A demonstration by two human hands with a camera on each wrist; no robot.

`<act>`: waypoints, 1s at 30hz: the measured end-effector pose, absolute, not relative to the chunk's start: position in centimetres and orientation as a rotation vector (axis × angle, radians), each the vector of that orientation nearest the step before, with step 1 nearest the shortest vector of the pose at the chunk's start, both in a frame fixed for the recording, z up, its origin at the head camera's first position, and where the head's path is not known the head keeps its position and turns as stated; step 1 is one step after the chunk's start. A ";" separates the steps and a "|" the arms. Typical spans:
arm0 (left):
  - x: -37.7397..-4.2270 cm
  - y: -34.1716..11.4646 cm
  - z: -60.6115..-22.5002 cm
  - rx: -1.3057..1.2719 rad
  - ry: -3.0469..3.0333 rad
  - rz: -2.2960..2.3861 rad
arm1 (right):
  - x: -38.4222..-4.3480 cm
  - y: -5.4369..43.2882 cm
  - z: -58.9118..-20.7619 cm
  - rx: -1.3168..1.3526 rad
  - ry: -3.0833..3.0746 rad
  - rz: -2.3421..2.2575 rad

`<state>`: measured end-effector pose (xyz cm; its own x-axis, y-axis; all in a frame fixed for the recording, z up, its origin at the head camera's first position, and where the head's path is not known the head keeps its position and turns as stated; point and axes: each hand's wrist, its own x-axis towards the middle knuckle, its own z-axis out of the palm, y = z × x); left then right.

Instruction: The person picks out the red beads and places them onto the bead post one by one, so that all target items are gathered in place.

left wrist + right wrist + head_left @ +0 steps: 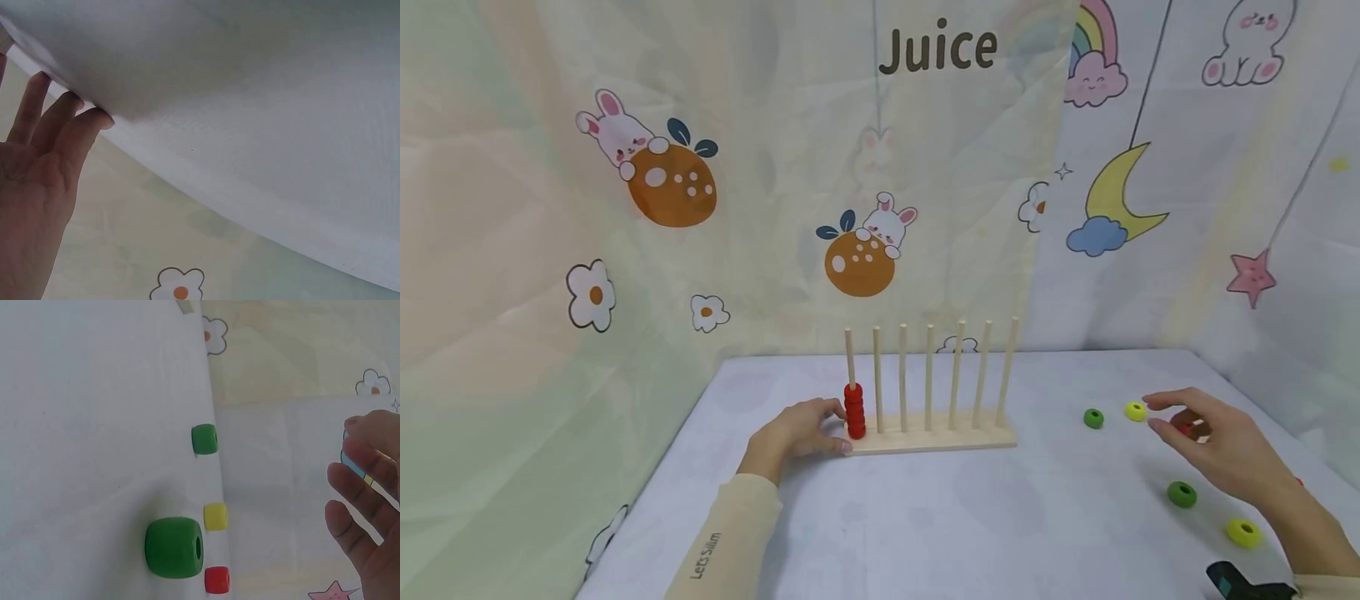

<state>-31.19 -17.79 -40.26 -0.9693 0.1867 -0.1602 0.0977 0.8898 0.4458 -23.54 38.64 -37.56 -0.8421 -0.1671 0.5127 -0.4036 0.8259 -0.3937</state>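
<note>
A wooden bead rack [940,439] with a row of upright pegs stands on the table. Several red beads [854,412] are stacked on its leftmost peg; the other pegs are bare. My left hand [801,432] holds the rack's left end, thumb at the front edge and fingers behind. Over the right side of the table hovers my right hand [1217,437], thumb and index finger apart, nothing between them. Near its fingertips in the head view lies a yellow bead [1136,411]. Behind its fingers a red bead [217,580] shows, resting on the table in the right wrist view.
A green bead [1093,418] lies right of the rack. Nearer the front are another green bead [1182,494] and a yellow bead [1244,532]. A black device [1247,581] sits at the right wrist. Printed cloth [775,167] hangs behind the table.
</note>
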 end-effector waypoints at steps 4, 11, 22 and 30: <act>-31.4 -17.8 -40.3 0.204 2.859 0.656 | -23.5 39.5 -38.0 0.386 -2.574 0.659; -31.4 -17.8 -40.4 0.196 2.858 0.658 | -23.4 41.2 -38.7 0.294 -2.608 0.644; -31.3 -17.7 -40.3 0.200 2.856 0.656 | -23.4 43.8 -39.2 0.132 -2.807 0.610; -31.3 -17.9 -40.6 0.202 2.865 0.658 | -23.6 45.8 -40.0 0.079 -2.874 0.598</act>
<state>-31.35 -17.95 -40.58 -0.9716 0.1755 -0.1586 0.0888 0.8920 0.4433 -23.60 45.76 -39.97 -0.9777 -0.0109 0.2097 -0.0936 0.9165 -0.3889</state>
